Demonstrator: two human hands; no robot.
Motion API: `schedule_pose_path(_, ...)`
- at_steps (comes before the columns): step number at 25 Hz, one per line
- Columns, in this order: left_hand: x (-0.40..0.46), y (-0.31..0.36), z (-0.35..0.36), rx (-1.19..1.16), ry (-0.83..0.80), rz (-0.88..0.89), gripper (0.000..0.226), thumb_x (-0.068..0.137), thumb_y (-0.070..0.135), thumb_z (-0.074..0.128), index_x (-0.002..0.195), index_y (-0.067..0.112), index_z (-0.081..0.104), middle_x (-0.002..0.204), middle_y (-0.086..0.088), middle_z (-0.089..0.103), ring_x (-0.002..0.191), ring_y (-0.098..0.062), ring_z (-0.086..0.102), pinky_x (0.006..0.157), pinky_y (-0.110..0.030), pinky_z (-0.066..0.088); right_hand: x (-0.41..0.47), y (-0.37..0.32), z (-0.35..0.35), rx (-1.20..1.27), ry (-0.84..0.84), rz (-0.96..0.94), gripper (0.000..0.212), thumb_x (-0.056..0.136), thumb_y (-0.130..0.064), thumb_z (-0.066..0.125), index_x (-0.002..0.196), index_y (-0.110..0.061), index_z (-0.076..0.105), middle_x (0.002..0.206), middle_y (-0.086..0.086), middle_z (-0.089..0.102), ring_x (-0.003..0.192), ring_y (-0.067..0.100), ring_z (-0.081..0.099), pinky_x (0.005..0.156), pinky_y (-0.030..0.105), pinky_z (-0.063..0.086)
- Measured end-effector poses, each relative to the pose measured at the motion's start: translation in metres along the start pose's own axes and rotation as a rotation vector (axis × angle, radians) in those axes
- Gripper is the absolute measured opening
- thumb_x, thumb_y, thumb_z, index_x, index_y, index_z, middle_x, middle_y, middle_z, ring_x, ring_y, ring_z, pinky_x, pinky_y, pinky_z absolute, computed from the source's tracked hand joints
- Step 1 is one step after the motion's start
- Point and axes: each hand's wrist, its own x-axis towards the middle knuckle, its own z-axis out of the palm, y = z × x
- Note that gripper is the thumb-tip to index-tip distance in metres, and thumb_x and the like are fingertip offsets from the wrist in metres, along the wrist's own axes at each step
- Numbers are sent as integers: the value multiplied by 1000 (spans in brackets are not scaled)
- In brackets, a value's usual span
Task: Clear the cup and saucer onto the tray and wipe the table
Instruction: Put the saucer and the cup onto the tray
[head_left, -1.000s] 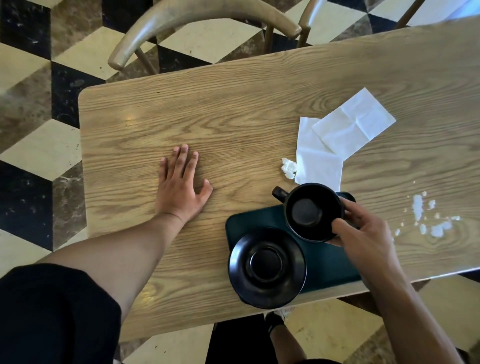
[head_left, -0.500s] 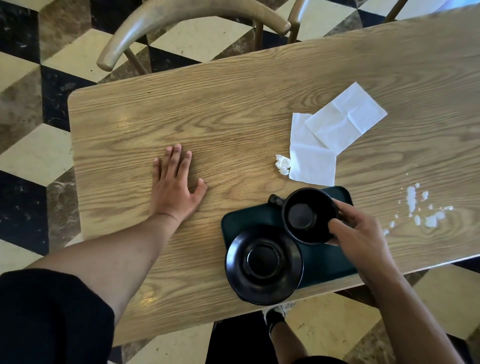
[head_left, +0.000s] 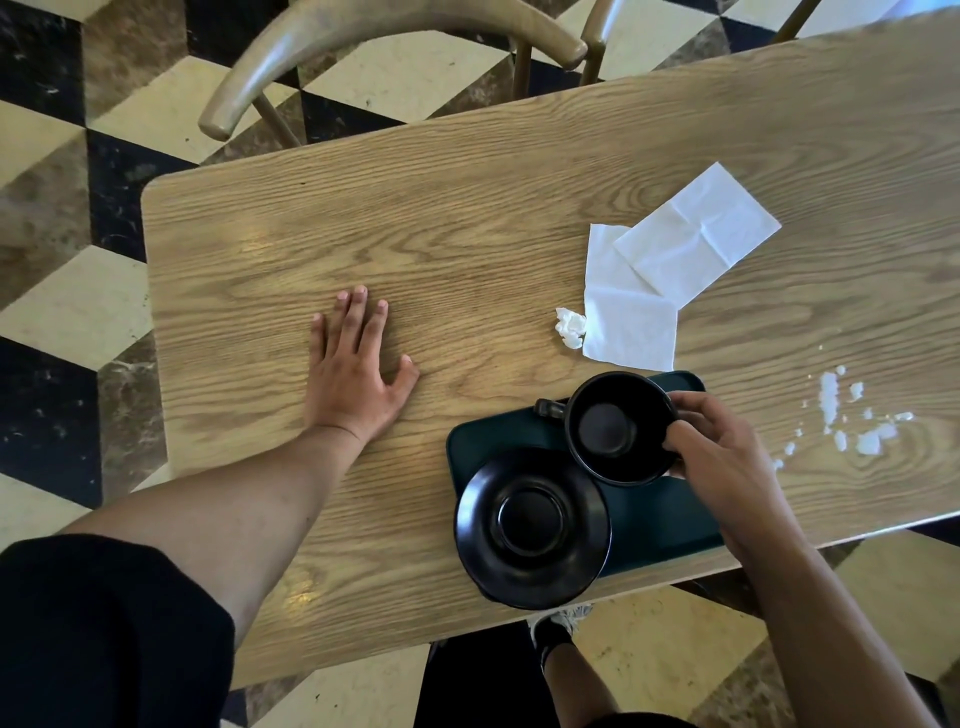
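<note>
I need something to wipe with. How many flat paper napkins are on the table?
2. One napkin lies just beyond the tray; the other napkin overlaps its far right corner. A small crumpled wad sits at the left edge. More could hide underneath.

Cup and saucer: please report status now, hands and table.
Left hand flat on table. Right hand grips cup over tray. Saucer on tray's near corner. Napkins and white crumbs not yet cleared.
</note>
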Motion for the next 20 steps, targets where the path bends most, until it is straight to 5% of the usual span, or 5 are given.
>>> schedule_pose_path(8,-1,0,1,7,-1,3,78,93,54,39,158,12,35,171,-13,19,159,-27,8,128,-52,6,-2,-3,1,28,-27,-36,45,93,-3,58,96,-43,79,88,-5,82,71,4,74,58,19,58)
schedule_pose_path(13,-1,-1,1,8,-2,5,76,95,54,39,158,12,34,171,-12,18,160,-26,7,128,-51,5,-4,1,6,9,13,-28,26,87,-27,65,102,-44,77,93,-8,82,81,5,75,81,42,60)
schedule_pose_path(20,-2,-4,6,0,5,-3,75,95,53,40,159,14,33,172,-9,16,160,-23,5,129,-47,1,-2,4,8,-23,22,-8,40,83,-58,62,111,-33,78,104,-7,81,107,19,74,101,58,55)
